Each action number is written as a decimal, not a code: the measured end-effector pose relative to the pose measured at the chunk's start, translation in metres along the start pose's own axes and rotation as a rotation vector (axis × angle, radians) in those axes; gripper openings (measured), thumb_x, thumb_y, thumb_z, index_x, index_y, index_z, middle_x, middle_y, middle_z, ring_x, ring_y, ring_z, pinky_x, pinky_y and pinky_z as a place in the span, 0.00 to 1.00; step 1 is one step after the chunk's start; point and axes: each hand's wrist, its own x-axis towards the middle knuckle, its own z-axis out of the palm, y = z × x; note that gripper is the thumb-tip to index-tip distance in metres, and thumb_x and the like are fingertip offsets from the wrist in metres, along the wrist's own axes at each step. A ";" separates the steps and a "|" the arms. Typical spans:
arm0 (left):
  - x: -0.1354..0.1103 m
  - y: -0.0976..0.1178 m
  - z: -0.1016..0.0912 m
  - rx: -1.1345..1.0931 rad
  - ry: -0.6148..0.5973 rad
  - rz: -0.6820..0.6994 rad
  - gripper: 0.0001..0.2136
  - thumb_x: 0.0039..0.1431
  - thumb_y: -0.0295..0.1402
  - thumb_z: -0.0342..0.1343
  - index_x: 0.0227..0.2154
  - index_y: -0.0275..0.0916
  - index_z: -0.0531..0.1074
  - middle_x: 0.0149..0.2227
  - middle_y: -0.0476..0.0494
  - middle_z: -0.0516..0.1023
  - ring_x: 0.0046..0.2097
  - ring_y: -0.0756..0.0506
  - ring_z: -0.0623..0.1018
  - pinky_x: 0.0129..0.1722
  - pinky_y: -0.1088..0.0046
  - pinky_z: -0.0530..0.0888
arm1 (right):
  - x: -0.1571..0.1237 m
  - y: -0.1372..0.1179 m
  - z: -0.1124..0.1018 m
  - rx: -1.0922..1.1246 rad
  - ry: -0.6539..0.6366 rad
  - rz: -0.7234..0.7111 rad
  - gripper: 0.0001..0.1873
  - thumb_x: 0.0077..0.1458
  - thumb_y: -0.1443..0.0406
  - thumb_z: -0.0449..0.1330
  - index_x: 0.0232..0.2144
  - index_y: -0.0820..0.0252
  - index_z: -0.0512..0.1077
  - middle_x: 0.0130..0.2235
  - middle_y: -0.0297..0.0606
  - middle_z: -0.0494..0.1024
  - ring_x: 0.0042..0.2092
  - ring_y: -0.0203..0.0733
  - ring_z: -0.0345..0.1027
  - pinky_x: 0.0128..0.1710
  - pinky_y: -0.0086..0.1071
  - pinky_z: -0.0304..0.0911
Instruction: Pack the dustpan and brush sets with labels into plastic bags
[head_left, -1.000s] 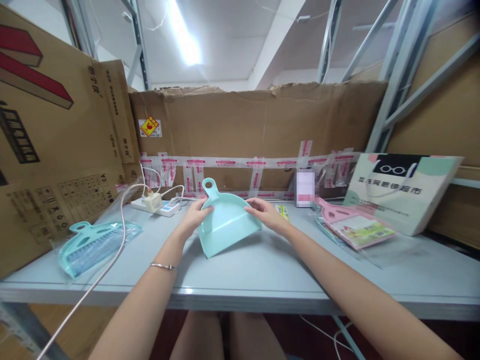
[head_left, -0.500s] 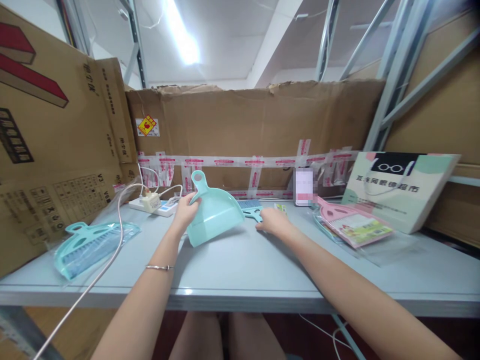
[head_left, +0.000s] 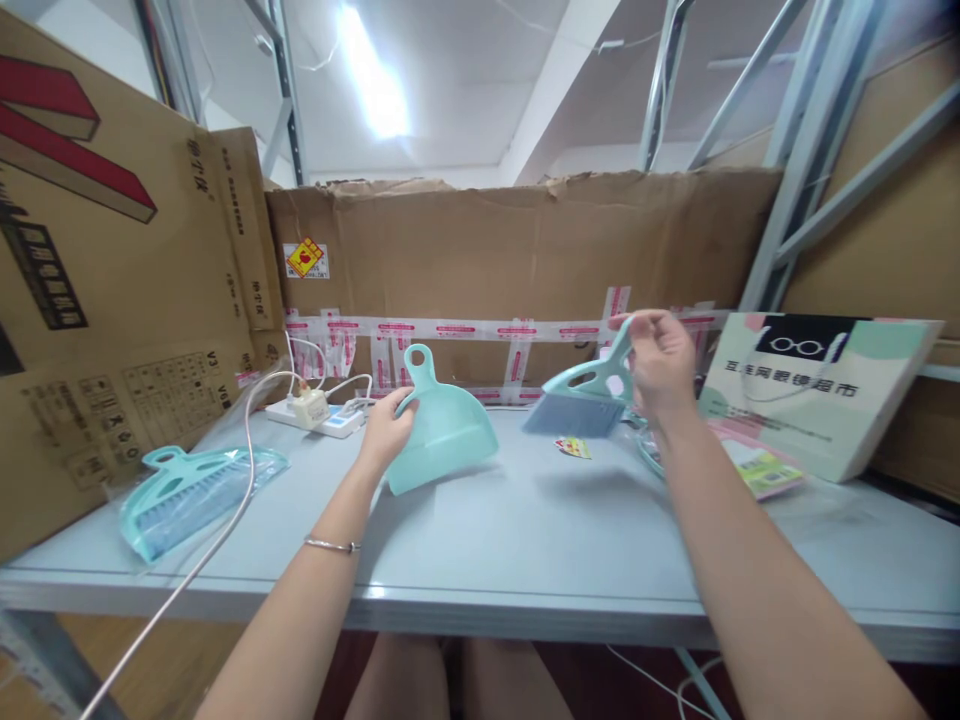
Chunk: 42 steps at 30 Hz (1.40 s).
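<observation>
My left hand (head_left: 388,428) grips a mint-green dustpan (head_left: 446,440) by its edge near the looped handle. The pan is tilted up, its wide lip close to the table. My right hand (head_left: 660,360) is closed around the handle of a matching small hand brush (head_left: 589,390), held above the table with its grey-blue bristles hanging down. Below the brush a small yellow-green label (head_left: 573,448) lies on the table. At the left rests another mint dustpan and brush set (head_left: 199,490) in clear plastic.
A pink set (head_left: 761,465) in plastic lies at the right, partly behind my right arm, before a paper bag (head_left: 810,390). A power strip (head_left: 330,418) with a plug stands at the back left; a white cable (head_left: 217,545) crosses the front edge. Cardboard boxes (head_left: 480,250) wall the back.
My right hand has lifted the brush off the table, up and to the right, uncovering the label. My left hand keeps the dustpan in nearly the same place. The view has shifted slightly.
</observation>
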 end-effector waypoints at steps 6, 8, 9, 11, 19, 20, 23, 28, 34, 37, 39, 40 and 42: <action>-0.003 0.005 0.004 -0.066 -0.098 0.002 0.15 0.51 0.33 0.50 0.38 0.37 0.77 0.42 0.44 0.79 0.45 0.40 0.75 0.49 0.64 0.68 | -0.020 -0.056 0.066 0.124 -0.386 0.222 0.19 0.47 0.47 0.59 0.29 0.54 0.61 0.16 0.26 0.67 0.20 0.36 0.66 0.21 0.29 0.61; -0.004 0.005 0.005 -0.095 -0.125 0.002 0.14 0.52 0.35 0.51 0.39 0.38 0.77 0.42 0.44 0.79 0.46 0.39 0.75 0.49 0.63 0.68 | -0.040 -0.060 0.094 0.095 -0.547 0.263 0.21 0.46 0.46 0.59 0.28 0.55 0.63 0.18 0.28 0.69 0.20 0.36 0.67 0.21 0.30 0.62; -0.004 0.005 0.006 -0.104 -0.145 0.010 0.15 0.52 0.36 0.51 0.39 0.38 0.77 0.42 0.44 0.79 0.46 0.39 0.75 0.49 0.63 0.68 | -0.050 -0.058 0.106 0.091 -0.571 0.261 0.21 0.46 0.45 0.59 0.27 0.56 0.63 0.19 0.30 0.70 0.21 0.36 0.67 0.22 0.30 0.62; -0.005 0.006 0.007 -0.115 -0.192 0.042 0.16 0.55 0.39 0.50 0.41 0.39 0.77 0.42 0.45 0.79 0.45 0.40 0.75 0.48 0.65 0.69 | -0.064 -0.047 0.123 0.085 -0.553 0.245 0.22 0.46 0.45 0.58 0.26 0.57 0.63 0.21 0.30 0.70 0.22 0.35 0.65 0.24 0.30 0.61; -0.012 0.016 0.013 -0.125 -0.264 0.113 0.19 0.55 0.44 0.52 0.43 0.37 0.74 0.42 0.45 0.78 0.44 0.42 0.75 0.45 0.69 0.70 | -0.074 -0.012 0.139 -0.095 -0.268 0.014 0.20 0.48 0.47 0.58 0.26 0.58 0.70 0.31 0.33 0.61 0.30 0.33 0.57 0.35 0.32 0.60; -0.012 0.017 0.014 -0.110 -0.274 0.122 0.19 0.53 0.44 0.54 0.44 0.38 0.73 0.43 0.45 0.78 0.44 0.42 0.75 0.46 0.69 0.70 | -0.075 -0.012 0.140 -0.098 -0.251 0.009 0.19 0.49 0.48 0.58 0.26 0.57 0.70 0.32 0.33 0.60 0.30 0.33 0.56 0.36 0.32 0.60; -0.013 0.017 0.015 -0.090 -0.274 0.127 0.20 0.51 0.42 0.56 0.45 0.38 0.72 0.43 0.44 0.78 0.44 0.41 0.75 0.46 0.67 0.70 | -0.076 -0.012 0.142 -0.081 -0.211 0.003 0.17 0.48 0.49 0.59 0.27 0.57 0.68 0.32 0.32 0.60 0.30 0.33 0.57 0.36 0.31 0.61; -0.013 0.016 0.017 -0.128 -0.255 0.102 0.17 0.52 0.40 0.56 0.43 0.37 0.73 0.42 0.43 0.79 0.43 0.41 0.76 0.45 0.67 0.71 | -0.070 -0.003 0.125 -0.024 -0.152 0.074 0.24 0.45 0.50 0.62 0.39 0.53 0.60 0.38 0.33 0.65 0.32 0.33 0.62 0.35 0.30 0.63; -0.014 0.016 0.018 -0.153 -0.271 0.112 0.17 0.52 0.40 0.57 0.44 0.37 0.73 0.43 0.43 0.78 0.44 0.41 0.76 0.45 0.67 0.71 | -0.076 0.007 0.094 -0.110 -0.658 0.271 0.21 0.47 0.50 0.59 0.39 0.56 0.64 0.34 0.35 0.72 0.33 0.37 0.66 0.35 0.33 0.62; -0.015 0.017 0.019 -0.156 -0.252 0.119 0.17 0.52 0.39 0.57 0.43 0.36 0.73 0.43 0.42 0.78 0.44 0.41 0.75 0.45 0.68 0.70 | -0.084 0.005 0.094 -0.183 -0.772 0.168 0.16 0.53 0.51 0.53 0.33 0.57 0.66 0.32 0.34 0.72 0.33 0.37 0.64 0.35 0.32 0.59; -0.013 0.018 0.021 -0.155 -0.256 0.128 0.16 0.53 0.40 0.56 0.42 0.36 0.73 0.42 0.43 0.77 0.44 0.42 0.75 0.45 0.69 0.70 | -0.087 0.005 0.096 -0.230 -0.766 0.089 0.15 0.55 0.52 0.50 0.30 0.58 0.63 0.31 0.33 0.71 0.34 0.37 0.63 0.35 0.31 0.58; -0.010 0.018 0.022 -0.152 -0.271 0.136 0.16 0.53 0.40 0.56 0.42 0.37 0.73 0.42 0.43 0.77 0.44 0.42 0.75 0.44 0.69 0.70 | -0.087 0.006 0.096 -0.266 -0.757 0.071 0.14 0.56 0.53 0.50 0.29 0.57 0.61 0.31 0.33 0.70 0.33 0.37 0.62 0.34 0.31 0.57; -0.003 0.020 0.024 -0.124 -0.320 0.162 0.15 0.54 0.41 0.54 0.40 0.37 0.72 0.40 0.44 0.77 0.42 0.43 0.74 0.43 0.70 0.69 | -0.087 0.010 0.096 -0.335 -0.741 0.056 0.14 0.56 0.54 0.49 0.27 0.57 0.58 0.29 0.32 0.68 0.31 0.37 0.60 0.33 0.30 0.55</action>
